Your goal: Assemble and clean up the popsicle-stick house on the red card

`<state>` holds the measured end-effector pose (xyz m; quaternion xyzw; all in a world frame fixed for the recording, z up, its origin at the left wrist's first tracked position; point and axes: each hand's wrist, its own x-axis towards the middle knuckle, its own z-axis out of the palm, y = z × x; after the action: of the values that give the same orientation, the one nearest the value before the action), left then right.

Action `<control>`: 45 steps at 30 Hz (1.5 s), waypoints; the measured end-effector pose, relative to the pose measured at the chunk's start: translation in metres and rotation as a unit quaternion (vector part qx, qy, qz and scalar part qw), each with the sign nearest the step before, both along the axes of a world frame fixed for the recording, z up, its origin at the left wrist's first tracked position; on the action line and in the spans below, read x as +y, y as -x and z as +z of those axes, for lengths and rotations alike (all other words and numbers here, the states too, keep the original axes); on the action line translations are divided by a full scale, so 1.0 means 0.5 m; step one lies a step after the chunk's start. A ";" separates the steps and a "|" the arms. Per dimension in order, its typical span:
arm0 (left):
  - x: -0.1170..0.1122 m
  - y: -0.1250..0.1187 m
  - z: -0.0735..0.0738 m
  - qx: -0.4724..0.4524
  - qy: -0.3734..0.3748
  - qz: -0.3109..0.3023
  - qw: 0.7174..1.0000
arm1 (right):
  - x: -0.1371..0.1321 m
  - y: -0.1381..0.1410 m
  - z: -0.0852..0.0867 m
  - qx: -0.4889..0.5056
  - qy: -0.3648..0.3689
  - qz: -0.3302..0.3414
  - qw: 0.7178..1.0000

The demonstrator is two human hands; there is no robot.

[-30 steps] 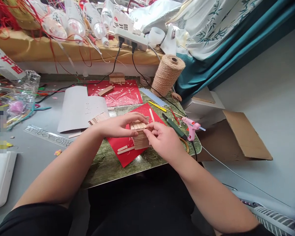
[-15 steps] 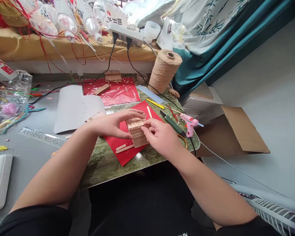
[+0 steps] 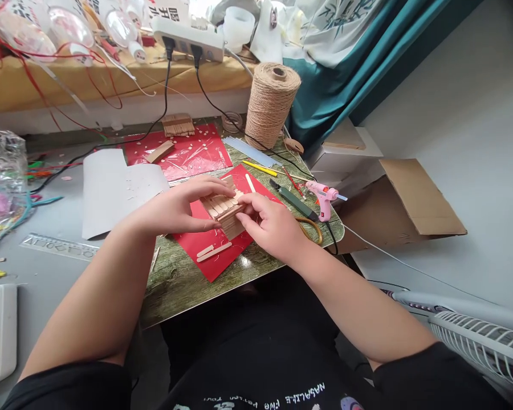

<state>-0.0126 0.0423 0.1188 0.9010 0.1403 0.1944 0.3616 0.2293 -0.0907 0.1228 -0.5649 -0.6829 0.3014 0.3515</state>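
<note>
A small house-like model of wooden craft sticks stands on a red sheet in the middle of the head view. Rounded stick ends overlap like shingles on its sloping top. My left hand spans the model's left side, fingers over the far edge and thumb at the near edge. With thumb and fingers closed, my right hand grips the right edge of the top; its fingertips are partly hidden. Loose craft sticks lie on the sheet in front, and a single stick lies behind.
To the right lie a green-handled cutter, a pink glue gun and scissors, partly hidden by my forearm. A twine spool stands behind. White card lies left; an open cardboard box is beyond the right edge.
The camera view has shifted, so the table appears further left and higher. The model's shingled top now tilts more toward me, with both hands still on it.
</note>
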 end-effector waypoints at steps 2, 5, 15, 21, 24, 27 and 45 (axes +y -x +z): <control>0.001 -0.002 -0.001 0.011 -0.013 0.011 1.000 | 0.007 -0.001 -0.008 0.003 -0.004 0.005 1.000; 0.000 -0.009 -0.007 0.033 -0.043 0.031 0.998 | 0.019 -0.003 -0.024 0.016 0.016 0.011 1.000; -0.019 -0.042 -0.026 0.036 -0.118 0.023 0.992 | 0.025 -0.009 -0.075 0.218 0.170 -0.020 0.961; -0.020 -0.046 -0.033 0.045 -0.138 0.033 0.989 | 0.048 -0.023 -0.033 0.255 0.295 -0.001 0.921; -0.021 -0.048 -0.032 0.042 -0.145 0.032 0.988 | 0.060 -0.029 -0.004 0.214 0.338 0.044 0.916; -0.022 -0.049 -0.034 0.051 -0.146 0.049 0.987 | 0.066 -0.023 0.005 0.208 0.353 0.024 0.912; -0.025 -0.041 -0.051 0.030 -0.134 0.055 0.989 | 0.051 0.001 -0.015 0.287 0.365 0.015 0.886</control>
<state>0.0079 0.0298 0.0935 0.9378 0.1729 0.2038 0.2216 0.2287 -0.0653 0.1152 -0.5321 -0.4026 0.6832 0.2966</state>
